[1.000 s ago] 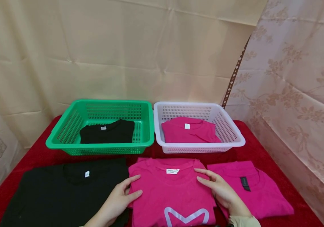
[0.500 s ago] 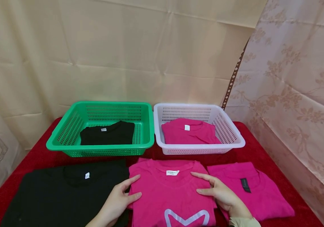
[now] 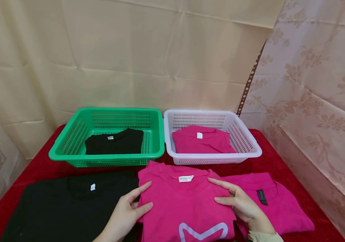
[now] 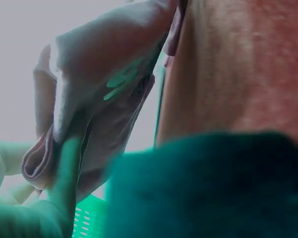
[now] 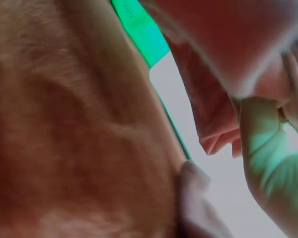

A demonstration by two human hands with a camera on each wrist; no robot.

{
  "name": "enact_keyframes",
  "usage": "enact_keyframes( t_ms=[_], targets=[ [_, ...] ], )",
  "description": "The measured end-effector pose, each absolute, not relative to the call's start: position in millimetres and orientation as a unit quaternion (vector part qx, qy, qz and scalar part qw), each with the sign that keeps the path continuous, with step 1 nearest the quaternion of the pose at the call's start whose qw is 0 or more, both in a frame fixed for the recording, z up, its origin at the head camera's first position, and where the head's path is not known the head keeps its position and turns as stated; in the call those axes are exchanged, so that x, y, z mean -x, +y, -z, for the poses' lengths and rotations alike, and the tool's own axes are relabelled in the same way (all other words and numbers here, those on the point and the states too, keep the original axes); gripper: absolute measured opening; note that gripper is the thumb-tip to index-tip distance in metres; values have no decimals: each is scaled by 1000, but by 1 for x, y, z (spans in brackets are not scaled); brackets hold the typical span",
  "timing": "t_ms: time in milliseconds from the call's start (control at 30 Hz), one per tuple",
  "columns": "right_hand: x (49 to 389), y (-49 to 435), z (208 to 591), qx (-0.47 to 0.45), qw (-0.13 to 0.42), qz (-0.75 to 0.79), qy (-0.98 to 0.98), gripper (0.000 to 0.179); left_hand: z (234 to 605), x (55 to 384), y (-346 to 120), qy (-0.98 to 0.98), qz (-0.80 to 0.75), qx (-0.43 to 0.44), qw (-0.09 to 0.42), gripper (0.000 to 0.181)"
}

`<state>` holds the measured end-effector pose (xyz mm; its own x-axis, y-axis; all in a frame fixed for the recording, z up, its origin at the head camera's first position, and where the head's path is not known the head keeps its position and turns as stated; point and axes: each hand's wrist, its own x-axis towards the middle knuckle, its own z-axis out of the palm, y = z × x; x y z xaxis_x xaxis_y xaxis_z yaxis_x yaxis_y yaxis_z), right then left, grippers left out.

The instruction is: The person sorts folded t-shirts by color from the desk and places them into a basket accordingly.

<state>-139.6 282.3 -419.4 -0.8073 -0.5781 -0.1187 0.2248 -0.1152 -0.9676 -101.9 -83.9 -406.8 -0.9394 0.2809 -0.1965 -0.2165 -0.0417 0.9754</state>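
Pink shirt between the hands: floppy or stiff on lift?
Likely floppy: the pink shirt is soft-looking folded cloth. Its middle may sag, since the left hand and right hand hold opposite sides. Probably won't roll: it's folded wide and flat.

The left hand (image 3: pixel 124 211) grips the left side of the pink T-shirt (image 3: pixel 187 201) — thumb (image 3: pixel 145 209) and index finger (image 3: pixel 140 190) spread across its front. The right hand (image 3: pixel 243 203) grips the shirt's right side likewise, pointing inward — pale cuff (image 3: pixel 264 236) behind.
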Motion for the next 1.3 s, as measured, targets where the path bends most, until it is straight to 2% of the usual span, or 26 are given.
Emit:
enact_keyframes(
  t_ms=[433, 700, 1000, 1300],
  targets=[
    [135, 295, 388, 190, 229, 728, 617, 54, 368, 97, -81, 675, -718, -58, 161, 65],
    [137, 299, 366, 174, 198, 698, 666, 53, 352, 102, -80, 683, -713, -78, 139, 62],
    [148, 297, 341, 167, 159, 683, 693, 55, 337, 119, -74, 683, -716, -87, 115, 59],
    [166, 297, 314, 149, 114, 690, 699, 55, 313, 145, -69, 683, -719, -64, 113, 62]
  ],
)
